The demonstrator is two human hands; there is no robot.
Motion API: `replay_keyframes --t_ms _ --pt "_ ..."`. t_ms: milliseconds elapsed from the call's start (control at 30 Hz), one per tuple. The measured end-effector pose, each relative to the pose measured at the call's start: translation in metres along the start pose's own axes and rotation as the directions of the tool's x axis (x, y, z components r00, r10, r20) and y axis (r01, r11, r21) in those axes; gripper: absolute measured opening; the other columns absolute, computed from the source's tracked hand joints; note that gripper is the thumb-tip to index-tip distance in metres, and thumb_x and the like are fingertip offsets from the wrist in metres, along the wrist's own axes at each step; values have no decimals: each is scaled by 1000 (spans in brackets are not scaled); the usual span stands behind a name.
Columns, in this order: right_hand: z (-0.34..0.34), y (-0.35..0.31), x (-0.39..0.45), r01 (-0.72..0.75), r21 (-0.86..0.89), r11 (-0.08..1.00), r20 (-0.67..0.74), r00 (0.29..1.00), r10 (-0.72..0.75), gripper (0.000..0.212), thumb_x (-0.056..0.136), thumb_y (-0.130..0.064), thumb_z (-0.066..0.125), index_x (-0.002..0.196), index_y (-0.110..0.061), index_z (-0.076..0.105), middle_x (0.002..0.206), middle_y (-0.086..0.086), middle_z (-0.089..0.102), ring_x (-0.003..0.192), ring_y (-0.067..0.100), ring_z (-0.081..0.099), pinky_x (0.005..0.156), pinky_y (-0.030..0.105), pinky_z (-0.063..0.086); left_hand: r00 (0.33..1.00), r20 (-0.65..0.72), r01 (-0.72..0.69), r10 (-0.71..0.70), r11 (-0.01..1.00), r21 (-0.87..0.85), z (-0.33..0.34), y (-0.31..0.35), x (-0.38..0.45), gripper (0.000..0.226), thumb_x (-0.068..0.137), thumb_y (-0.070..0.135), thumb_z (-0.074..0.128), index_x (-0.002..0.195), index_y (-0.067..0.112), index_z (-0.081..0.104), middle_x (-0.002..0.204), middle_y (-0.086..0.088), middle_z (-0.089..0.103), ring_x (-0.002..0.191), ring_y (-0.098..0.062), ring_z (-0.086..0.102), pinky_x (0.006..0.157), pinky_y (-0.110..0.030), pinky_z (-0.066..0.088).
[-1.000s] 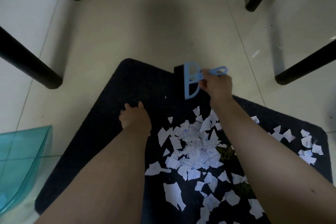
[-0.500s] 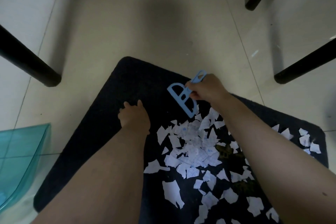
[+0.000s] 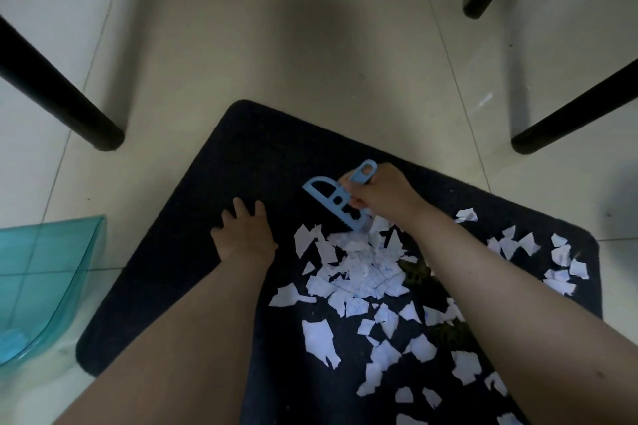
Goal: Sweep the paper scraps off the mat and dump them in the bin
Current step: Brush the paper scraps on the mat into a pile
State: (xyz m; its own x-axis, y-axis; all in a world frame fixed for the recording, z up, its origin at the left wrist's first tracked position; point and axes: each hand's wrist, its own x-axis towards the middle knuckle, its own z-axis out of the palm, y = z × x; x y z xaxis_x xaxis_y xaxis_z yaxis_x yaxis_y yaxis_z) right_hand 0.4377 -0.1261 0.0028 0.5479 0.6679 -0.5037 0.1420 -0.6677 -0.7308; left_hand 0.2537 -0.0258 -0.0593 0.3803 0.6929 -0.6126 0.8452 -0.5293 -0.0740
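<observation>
The light-blue hand brush [image 3: 336,201] lies tilted, its long axis running from the looped handle at upper right down-left to the bristle edge, which touches the far side of the paper scraps [image 3: 359,269] heaped mid-mat [image 3: 193,252]. The right hand [image 3: 378,195] grips its handle with curled fingers. The left hand [image 3: 247,233] presses flat, fingers spread, on the mat just left of the pile.

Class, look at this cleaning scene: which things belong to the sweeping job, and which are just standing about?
Part of the job:
blue brush, gripped by the right hand
paper scraps
black mat, left hand resting on it
teal bin

Just standing about:
black furniture legs
</observation>
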Motion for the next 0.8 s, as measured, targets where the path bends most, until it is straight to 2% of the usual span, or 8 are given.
replay_keyframes --t_ms 100,200,300,433,567,633,733,800 --pt "-15 -7 -9 39 24 999 -65 997 -37 36 90 -22 62 103 11 65 89 19 71 72 18 62 85 42 56 1000 4 -12 12 1000 17 1 2 -6 85 91 42 56 154 30 1 161 -10 -6 146 -34 11 111 -49 32" --pt "-2 -23 -23 114 221 969 -107 990 -93 15 90 -19 62 92 -8 72 79 5 69 68 9 61 76 26 54 998 48 -32 32 999 5 7 8 -18 87 90 40 59 154 31 1 161 -7 -6 146 -33 11 110 -49 32" --pt "41 -25 -26 100 265 959 -94 993 -78 13 90 -18 60 87 -13 72 83 8 71 73 11 63 78 29 55 997 74 -37 37 999 -7 12 14 -28 89 89 39 60 154 30 0 161 -4 -5 147 -31 11 109 -48 32" --pt "67 -7 -33 42 196 980 -185 983 -5 28 93 -23 56 94 2 69 91 17 71 78 21 65 79 39 56 995 88 -50 52 999 -22 17 14 -35 88 87 42 60 154 29 4 161 -2 2 145 -28 16 107 -47 34" --pt "43 14 -51 34 -98 995 -184 982 -52 34 94 -24 52 77 3 64 75 13 67 65 19 60 59 31 48 992 103 -77 79 997 -18 27 5 -36 86 89 34 60 154 28 4 161 -3 1 145 -27 17 107 -47 35" --pt "23 15 -58 29 -151 988 -234 970 -65 34 92 -25 55 70 -1 62 69 9 64 60 16 57 55 25 44 989 105 -100 99 995 5 28 2 -33 84 90 30 60 154 27 5 161 -4 1 144 -29 19 108 -47 36" --pt "8 4 -62 103 121 987 -341 939 -56 24 90 -19 60 82 2 68 78 13 69 68 18 62 68 33 54 984 135 -129 120 990 53 28 1 -27 77 93 28 55 154 24 9 160 -8 5 139 -33 29 105 -47 39" --pt "23 -8 -61 156 286 945 -333 941 -54 11 90 -15 61 85 -12 70 83 6 71 73 15 66 76 35 58 978 167 -137 121 987 86 26 1 -25 73 96 27 49 155 23 5 160 -9 1 140 -35 28 107 -48 38"
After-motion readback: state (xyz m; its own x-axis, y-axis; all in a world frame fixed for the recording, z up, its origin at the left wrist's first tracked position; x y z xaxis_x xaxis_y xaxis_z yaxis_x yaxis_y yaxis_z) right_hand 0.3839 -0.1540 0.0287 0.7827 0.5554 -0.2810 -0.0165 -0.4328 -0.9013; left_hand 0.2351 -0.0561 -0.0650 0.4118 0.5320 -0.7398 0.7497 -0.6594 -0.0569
